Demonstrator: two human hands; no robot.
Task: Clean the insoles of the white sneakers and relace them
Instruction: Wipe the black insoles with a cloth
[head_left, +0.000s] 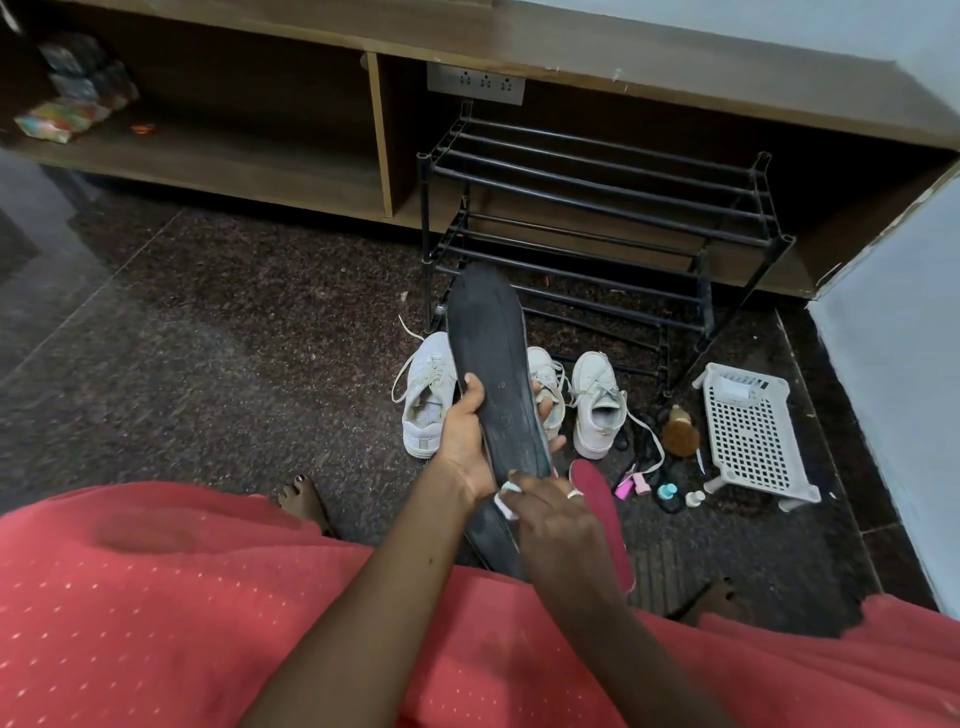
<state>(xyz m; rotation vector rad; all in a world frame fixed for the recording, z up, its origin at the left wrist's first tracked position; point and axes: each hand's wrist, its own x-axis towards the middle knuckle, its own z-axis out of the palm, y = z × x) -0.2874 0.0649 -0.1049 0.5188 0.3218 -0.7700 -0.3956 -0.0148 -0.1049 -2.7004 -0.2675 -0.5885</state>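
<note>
View: head
Insole place: a black insole (488, 353) is held up over the floor in front of the sneakers (428, 400), with the toe end pointed away and the heel end near the lap.
Left hand: the insole is gripped at mid-length by the left hand (465, 434), with the thumb on top and the fingers curled beneath.
Right hand: a white cloth (506, 501) is pinched by the right hand (550, 512) and pressed on the heel part.
Insole look: dull black, scuffed grey, with pale smudges.
Floor: a red insole (597, 499) is seen just beside the right hand.
</note>
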